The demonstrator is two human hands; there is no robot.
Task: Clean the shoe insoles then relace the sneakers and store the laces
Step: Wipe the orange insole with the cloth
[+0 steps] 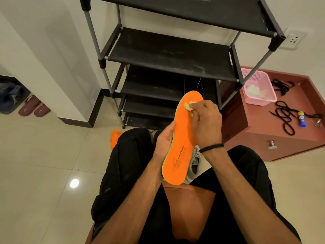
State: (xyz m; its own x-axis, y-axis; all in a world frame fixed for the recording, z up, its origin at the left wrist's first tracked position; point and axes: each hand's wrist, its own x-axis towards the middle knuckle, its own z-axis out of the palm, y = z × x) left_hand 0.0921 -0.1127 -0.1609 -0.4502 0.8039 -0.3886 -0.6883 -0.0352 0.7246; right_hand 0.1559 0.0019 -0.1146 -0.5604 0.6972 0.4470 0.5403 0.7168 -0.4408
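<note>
1. Two hands worked over one orange insole (182, 138), which was held up in front of the black shoe rack (168, 55), its toe end pointing toward the rack's lower shelves and its heel end toward the person's lap.
2. The left hand (164, 140) gripped the insole along its left edge, thumb curled onto the printed top face and the other fingers hidden behind it.
3. The right hand (205, 122) was clenched around a small pale yellow cloth (189, 107) and pressed it against the insole's forefoot; a black band circled that wrist.
4. A second orange insole (115, 138) lay on the tiled floor just in front of the rack, left of the person's black-trousered knee.
5. A grey sneaker (194, 164) sat on the floor in front of the rack, mostly hidden behind the held insole.
6. Right of the rack stood a reddish cabinet (274, 138), and on its top rested a pink basket (258, 88) touching the rack's right post.
7. Black laces (284, 115) lay in loose tangles on the cabinet top, right of the basket, with a small blue and yellow tube (301, 118) beside them.
8. Far left of the rack, maroon slippers (34, 108) lay by the wall.
</note>
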